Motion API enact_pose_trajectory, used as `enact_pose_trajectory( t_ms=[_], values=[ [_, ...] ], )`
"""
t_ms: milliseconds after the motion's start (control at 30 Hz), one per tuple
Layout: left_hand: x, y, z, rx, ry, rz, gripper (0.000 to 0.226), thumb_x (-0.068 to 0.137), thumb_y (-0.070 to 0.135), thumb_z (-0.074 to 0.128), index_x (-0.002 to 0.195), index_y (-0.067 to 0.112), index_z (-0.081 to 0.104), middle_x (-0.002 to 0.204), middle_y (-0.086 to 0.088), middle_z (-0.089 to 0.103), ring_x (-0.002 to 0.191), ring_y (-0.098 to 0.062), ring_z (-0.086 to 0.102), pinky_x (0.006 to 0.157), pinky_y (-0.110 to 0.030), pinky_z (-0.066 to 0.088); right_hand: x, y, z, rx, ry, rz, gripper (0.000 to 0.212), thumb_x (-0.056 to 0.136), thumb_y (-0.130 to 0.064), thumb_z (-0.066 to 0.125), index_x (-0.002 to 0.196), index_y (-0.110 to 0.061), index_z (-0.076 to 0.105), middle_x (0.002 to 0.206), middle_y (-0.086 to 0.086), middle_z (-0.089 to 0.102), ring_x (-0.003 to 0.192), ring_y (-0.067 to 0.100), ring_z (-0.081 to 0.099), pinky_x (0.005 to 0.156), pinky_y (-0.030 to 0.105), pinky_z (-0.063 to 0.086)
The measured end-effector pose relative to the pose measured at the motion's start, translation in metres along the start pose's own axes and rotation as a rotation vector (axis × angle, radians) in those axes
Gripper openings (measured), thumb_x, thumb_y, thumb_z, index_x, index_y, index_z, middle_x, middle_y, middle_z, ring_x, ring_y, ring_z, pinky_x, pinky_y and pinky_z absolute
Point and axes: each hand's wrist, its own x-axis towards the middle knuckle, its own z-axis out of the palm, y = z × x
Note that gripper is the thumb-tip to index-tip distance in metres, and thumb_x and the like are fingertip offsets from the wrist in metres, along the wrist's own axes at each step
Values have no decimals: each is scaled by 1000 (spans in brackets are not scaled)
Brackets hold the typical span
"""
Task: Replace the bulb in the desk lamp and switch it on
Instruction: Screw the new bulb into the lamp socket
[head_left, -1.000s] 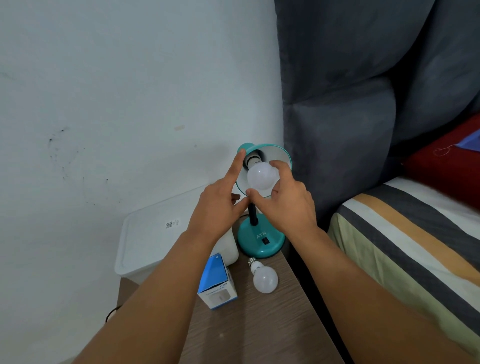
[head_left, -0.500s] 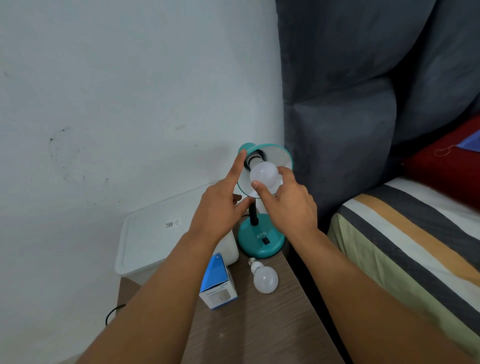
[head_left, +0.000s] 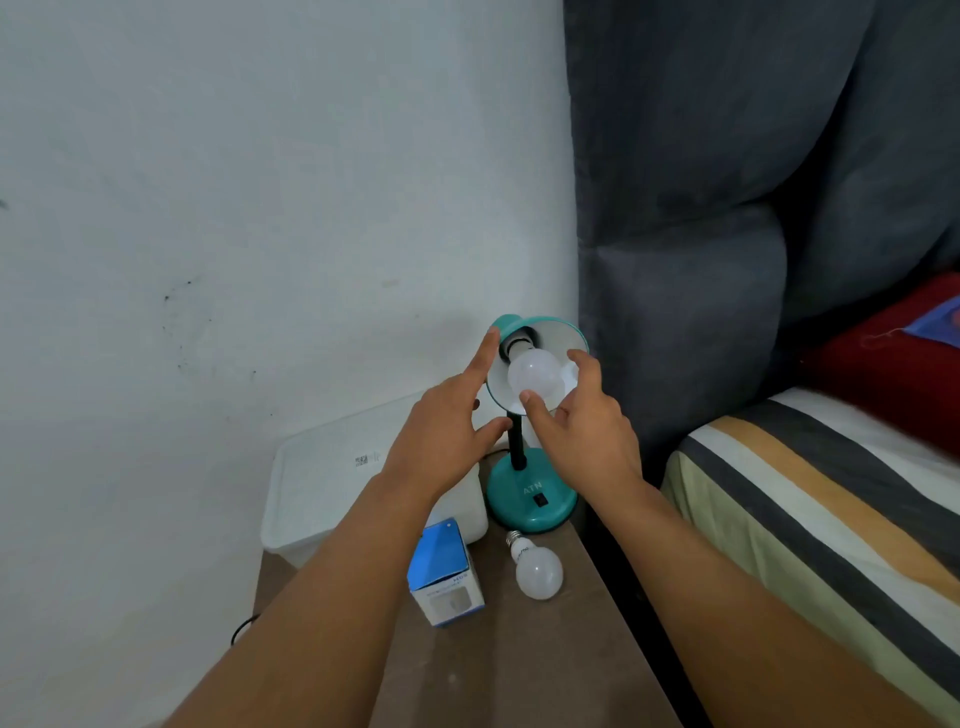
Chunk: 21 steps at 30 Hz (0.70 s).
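Head view: the teal desk lamp (head_left: 530, 493) stands at the far edge of the brown desk (head_left: 545, 665), its round base lettered "ATN" above a black rocker switch (head_left: 541, 500); its shade (head_left: 558, 338) is tipped toward the camera, white inside, with a frosted white bulb (head_left: 535, 373) seated in the socket at the shade's centre; the bulb is unlit. The left hand (head_left: 447, 436), at 9 o'clock of the shade, has fingers nearly straight, the index finger lying along the shade's outer rim and the thumb spread toward the black stem; it grips nothing. The right hand (head_left: 582, 431), at 5 o'clock of the bulb, has its grip spread loosely around the bulb, thumb tip at the bulb's lower edge and index tip at its 2 o'clock; whether they touch the glass cannot be told. A second bulb (head_left: 537, 569) lies on the desk at 6 o'clock of the base, screw cap toward the lamp; at its 9 o'clock stands a blue-and-white carton (head_left: 447, 577), its print too small to read; a white lidded bin (head_left: 332, 467) bearing a small code label sits by the wall.
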Motion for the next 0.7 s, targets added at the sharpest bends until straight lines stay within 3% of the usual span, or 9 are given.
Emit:
enact_pose_trajectory(
  t_ms=[133, 300, 467, 567, 700],
  values=[
    [-20, -3, -17, -3, 28, -55, 92, 92, 43, 67, 153, 52, 0, 144, 4, 54, 115, -16, 61, 99, -37, 51, -24, -8, -7, 77, -10, -123, 54, 93, -49, 59, 137, -34, 34, 72, -5, 63, 76, 18, 64, 77, 45, 55],
    [-63, -18, -39, -2, 90, -175, 71, 92, 53, 61, 154, 42, 27, 145, 9, 52, 118, -8, 58, 103, -36, 50, -48, -17, -1, 90, -148, -251, 38, 93, -43, 65, 126, -31, 50, 71, -5, 60, 71, 9, 61, 68, 27, 53],
    [-113, -43, -58, -33, 125, -323, 68, 90, 58, 60, 150, 35, 40, 147, 9, 52, 126, -9, 53, 107, -38, 46, -67, -22, 17, 72, -328, -304, 40, 90, -49, 65, 124, -35, 52, 84, -9, 62, 79, 6, 60, 73, 27, 52],
    [-142, -59, -70, -51, 153, -411, 67, 90, 55, 63, 149, 32, 43, 149, 7, 50, 133, -12, 49, 112, -37, 42, -73, -22, 28, -15, -385, -296, 53, 90, -52, 64, 137, -32, 46, 108, -12, 59, 94, 7, 57, 85, 27, 52],
    [-170, -83, -80, -45, 137, -515, 68, 91, 49, 65, 150, 25, 42, 151, 3, 48, 133, -11, 46, 107, -19, 35, -68, -17, 44, -71, -399, -306, 75, 87, -54, 68, 149, -27, 38, 143, -4, 48, 127, 12, 48, 106, 33, 43]
  ],
)
